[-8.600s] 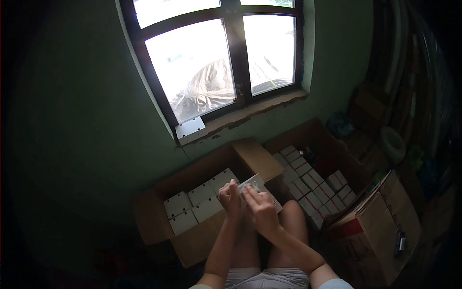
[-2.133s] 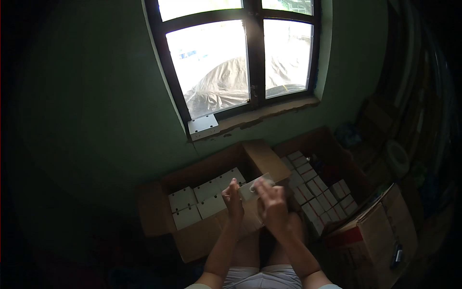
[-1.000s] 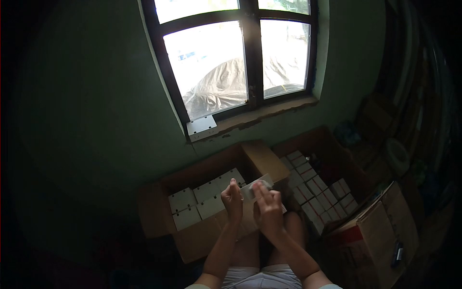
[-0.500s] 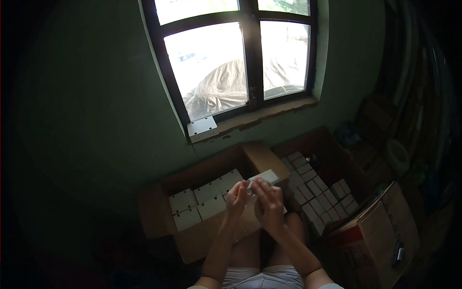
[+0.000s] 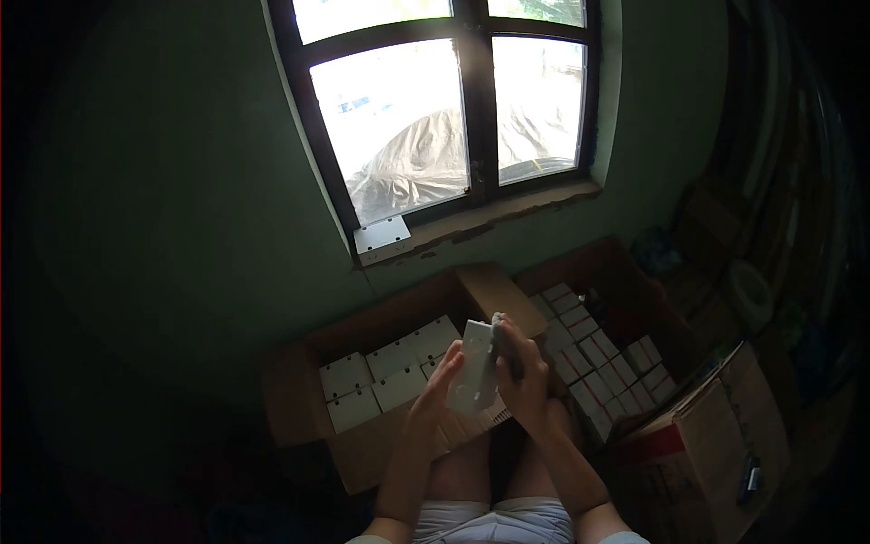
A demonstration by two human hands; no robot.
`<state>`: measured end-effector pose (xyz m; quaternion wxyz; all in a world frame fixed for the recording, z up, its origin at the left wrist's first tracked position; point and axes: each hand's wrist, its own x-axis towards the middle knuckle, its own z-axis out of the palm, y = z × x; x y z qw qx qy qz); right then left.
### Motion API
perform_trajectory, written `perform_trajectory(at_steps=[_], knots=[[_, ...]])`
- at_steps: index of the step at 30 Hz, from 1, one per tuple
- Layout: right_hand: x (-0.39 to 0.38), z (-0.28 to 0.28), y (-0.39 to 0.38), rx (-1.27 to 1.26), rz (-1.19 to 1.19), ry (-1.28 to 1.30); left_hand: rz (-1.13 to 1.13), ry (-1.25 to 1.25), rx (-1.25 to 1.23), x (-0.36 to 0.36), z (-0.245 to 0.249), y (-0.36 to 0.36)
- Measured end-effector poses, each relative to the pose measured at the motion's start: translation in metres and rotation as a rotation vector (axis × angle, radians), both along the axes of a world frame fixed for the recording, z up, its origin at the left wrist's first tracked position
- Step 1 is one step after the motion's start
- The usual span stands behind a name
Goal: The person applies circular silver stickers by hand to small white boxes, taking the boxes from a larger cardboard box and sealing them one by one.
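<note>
A white rectangular box-like piece [image 5: 473, 367] with faint round marks on its face stands tilted between my two hands, above the near side of an open carton. My left hand [image 5: 439, 385] presses its fingers against the left side of the piece. On the other side my right hand [image 5: 523, 367] grips the right edge, thumb low and fingers near the top. Several white boxes with small dark spots [image 5: 399, 388] sit in rows inside the carton [image 5: 381, 451], just left of my hands.
To the right, a second carton [image 5: 603, 258] holds several white boxes with red lines [image 5: 609, 374]. A closed-up brown carton [image 5: 734, 435] stands nearer, with a dark object [image 5: 750, 480] on its side. Another white box [image 5: 381, 237] rests on the windowsill [image 5: 507, 218].
The white piece has turned from lying nearly flat to standing more upright, its broad face showing. My hands have moved apart, onto its two sides.
</note>
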<state>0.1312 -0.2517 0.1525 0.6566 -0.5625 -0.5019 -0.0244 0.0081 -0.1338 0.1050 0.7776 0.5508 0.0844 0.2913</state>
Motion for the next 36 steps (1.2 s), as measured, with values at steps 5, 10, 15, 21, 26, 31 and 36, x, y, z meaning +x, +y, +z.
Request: perform_trajectory(at_steps=[5,10,15,21,26,31,36], knots=[[-0.006,-0.004,-0.006,-0.118,-0.031,-0.299,0.033,-0.184,-0.431,0.01,0.007,-0.012],[-0.004,-0.005,-0.002,-0.195,-0.181,-0.433,-0.103,-0.202,-0.577,0.011,-0.007,-0.012],[-0.012,-0.015,0.002,-0.181,-0.235,-0.408,-0.065,-0.165,-0.656,0.017,-0.005,-0.016],[-0.012,-0.024,0.004,-0.229,-0.096,-0.461,-0.102,-0.172,-0.677,0.01,-0.014,-0.01],[-0.008,-0.01,0.012,-0.256,-0.183,-0.432,-0.1,-0.074,-0.619,0.015,-0.013,-0.02],[-0.038,-0.023,-0.011,-0.251,-0.001,-0.483,-0.336,-0.315,-0.657,0.014,-0.038,0.01],[-0.015,-0.019,-0.001,-0.247,-0.066,-0.42,-0.125,-0.189,-0.722,0.013,-0.021,-0.018]])
